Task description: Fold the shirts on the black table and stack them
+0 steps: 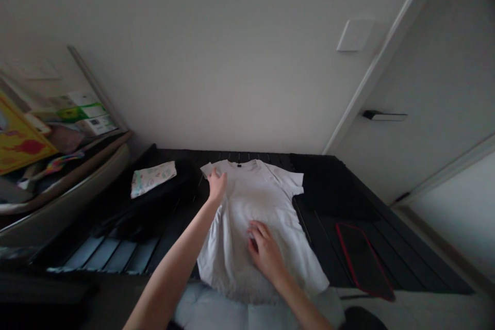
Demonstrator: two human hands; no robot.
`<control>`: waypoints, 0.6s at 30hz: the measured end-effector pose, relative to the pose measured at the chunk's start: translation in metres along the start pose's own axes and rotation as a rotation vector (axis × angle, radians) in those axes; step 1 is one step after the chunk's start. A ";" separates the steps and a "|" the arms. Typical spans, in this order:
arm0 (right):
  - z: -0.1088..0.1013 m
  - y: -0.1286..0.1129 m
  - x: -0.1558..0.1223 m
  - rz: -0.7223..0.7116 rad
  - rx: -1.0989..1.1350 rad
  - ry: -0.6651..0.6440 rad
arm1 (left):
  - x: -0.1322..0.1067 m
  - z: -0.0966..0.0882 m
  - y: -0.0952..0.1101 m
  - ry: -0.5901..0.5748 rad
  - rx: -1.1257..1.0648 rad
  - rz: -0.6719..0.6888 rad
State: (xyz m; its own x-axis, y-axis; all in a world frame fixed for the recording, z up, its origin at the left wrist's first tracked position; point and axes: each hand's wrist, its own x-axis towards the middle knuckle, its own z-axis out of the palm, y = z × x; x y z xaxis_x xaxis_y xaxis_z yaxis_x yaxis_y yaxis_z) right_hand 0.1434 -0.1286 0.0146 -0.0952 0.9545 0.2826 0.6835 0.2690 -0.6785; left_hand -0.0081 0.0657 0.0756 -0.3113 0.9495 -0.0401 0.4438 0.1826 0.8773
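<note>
A white T-shirt (266, 216) lies spread flat on a black slatted surface (386, 247), collar towards the wall. My left hand (217, 185) rests on the shirt's left shoulder by the sleeve, fingers curled over the cloth. My right hand (265, 250) lies flat on the middle of the shirt with fingers stretched out, pressing the fabric down.
A small folded patterned cloth (152, 177) lies on the surface to the left. A dark flat item with a red edge (363, 263) lies to the right. A cluttered shelf with boxes (77, 113) stands at the left. A door with a handle (382, 115) is at the right.
</note>
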 end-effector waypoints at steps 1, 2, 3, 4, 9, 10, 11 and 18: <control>0.000 0.000 0.000 -0.003 0.002 0.002 | -0.001 0.003 0.000 0.018 0.044 -0.016; -0.001 0.000 0.000 -0.006 0.003 0.000 | -0.002 0.006 -0.001 0.041 0.097 -0.031; -0.001 0.001 0.000 -0.006 0.005 -0.003 | -0.002 0.008 -0.001 0.061 0.156 -0.045; -0.001 0.001 0.000 -0.004 0.008 -0.008 | -0.002 0.010 -0.003 0.076 0.213 -0.059; -0.003 0.003 0.000 0.012 0.021 -0.036 | 0.009 0.010 -0.006 0.061 0.344 -0.033; -0.003 0.003 0.000 0.013 0.022 -0.039 | 0.012 0.009 -0.006 0.053 0.343 -0.015; -0.003 0.003 0.000 0.013 0.021 -0.042 | 0.014 0.009 -0.005 0.050 0.338 0.001; -0.004 0.002 0.000 0.018 0.004 -0.044 | 0.021 0.041 0.011 -0.182 0.234 0.555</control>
State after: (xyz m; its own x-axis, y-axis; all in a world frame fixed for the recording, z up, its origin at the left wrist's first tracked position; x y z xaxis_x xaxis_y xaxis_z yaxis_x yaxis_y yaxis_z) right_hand 0.1478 -0.1283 0.0158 -0.1149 0.9638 0.2404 0.6825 0.2524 -0.6859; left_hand 0.0244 0.0984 0.0647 0.1569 0.9434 0.2922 0.6766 -0.3182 0.6640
